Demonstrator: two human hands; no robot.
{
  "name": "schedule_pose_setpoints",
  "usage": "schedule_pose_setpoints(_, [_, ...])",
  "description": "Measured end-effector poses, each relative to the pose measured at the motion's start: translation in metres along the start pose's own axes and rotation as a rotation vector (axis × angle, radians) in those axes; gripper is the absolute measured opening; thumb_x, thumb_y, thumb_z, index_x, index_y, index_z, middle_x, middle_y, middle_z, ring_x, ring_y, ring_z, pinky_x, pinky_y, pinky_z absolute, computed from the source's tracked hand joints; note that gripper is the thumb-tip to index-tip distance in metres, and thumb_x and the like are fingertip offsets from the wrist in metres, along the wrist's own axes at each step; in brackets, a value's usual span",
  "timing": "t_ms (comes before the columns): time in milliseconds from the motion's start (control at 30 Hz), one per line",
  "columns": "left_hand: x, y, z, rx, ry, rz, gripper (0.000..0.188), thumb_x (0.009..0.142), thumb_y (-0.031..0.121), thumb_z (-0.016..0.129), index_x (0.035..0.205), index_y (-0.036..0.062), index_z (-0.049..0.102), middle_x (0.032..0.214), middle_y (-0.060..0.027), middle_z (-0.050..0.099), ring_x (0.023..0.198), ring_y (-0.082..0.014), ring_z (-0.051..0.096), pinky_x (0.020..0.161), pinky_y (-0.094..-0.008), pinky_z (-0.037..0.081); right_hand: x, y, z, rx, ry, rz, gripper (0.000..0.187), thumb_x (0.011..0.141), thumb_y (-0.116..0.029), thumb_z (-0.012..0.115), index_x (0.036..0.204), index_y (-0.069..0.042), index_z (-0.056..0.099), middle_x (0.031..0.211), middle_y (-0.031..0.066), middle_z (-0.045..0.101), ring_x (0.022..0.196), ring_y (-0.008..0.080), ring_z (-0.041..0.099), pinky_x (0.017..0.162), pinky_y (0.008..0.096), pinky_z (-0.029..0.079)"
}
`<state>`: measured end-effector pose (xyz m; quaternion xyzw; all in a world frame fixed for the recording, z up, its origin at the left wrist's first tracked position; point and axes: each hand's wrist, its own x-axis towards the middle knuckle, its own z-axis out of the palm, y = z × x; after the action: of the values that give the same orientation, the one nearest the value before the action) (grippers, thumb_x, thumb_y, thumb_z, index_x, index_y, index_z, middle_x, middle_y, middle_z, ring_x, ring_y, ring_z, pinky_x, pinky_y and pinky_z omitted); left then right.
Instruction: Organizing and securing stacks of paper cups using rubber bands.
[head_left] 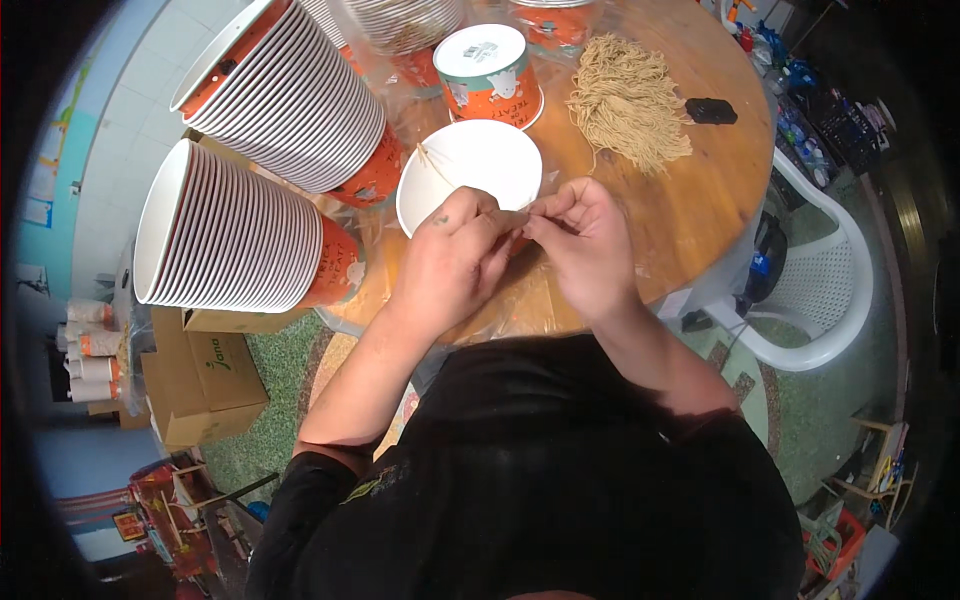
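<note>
A white-lined paper bucket [500, 160] lies tipped with its mouth facing me, and a thin beige string [432, 160] shows at its inner far-left side. Over its near rim, my left hand [455, 255] is closed, thumb and forefinger pressed together. My right hand [585, 240] pinches from the other side, its fingertips meeting those of the left. Whatever sits between the fingertips is too small to make out. Just beyond stands an upturned orange and green paper bucket [488, 80] with a white base. A loose bundle of beige strings [630, 105] rests to its right.
Two long nested stacks of paper buckets [235, 230] lean at the left of the round wooden table [690, 225], with more stacks at the back. A small black object [711, 111] lies beside the strings. A white plastic chair [825, 280] stands right; a cardboard box [210, 385] sits lower left.
</note>
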<state>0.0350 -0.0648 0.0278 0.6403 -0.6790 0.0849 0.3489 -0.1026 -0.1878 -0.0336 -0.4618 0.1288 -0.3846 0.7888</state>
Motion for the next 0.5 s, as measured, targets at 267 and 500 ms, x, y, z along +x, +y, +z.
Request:
schedule_pose_setpoints(267, [0.001,0.005,-0.001,0.040,-0.049,-0.020,0.025,0.092,0.010,0.085,0.117,0.0053,0.083,0.096,-0.0113,0.069,0.086,-0.0317,0.072,0.075,-0.0437,0.061,-0.004,-0.009,-0.005,0.074,0.013,0.096,0.020,0.104,0.013,0.068,0.112,-0.001,0.056,0.108,0.0112,0.075,0.097,0.0160,0.075,0.089,0.0312,0.064])
schedule_pose_setpoints(500, [-0.001,-0.001,0.001,0.061,-0.040,0.027,0.033,0.089,0.005,0.086,0.122,0.0065,0.082,0.102,-0.0111,0.070,0.086,-0.0314,0.075,0.074,-0.0435,0.062,-0.005,-0.013,-0.013,0.111,-0.026,0.247,0.025,0.101,0.012,0.070,0.121,0.001,0.060,0.112,0.0122,0.077,0.104,0.0180,0.075,0.095,0.0316,0.062])
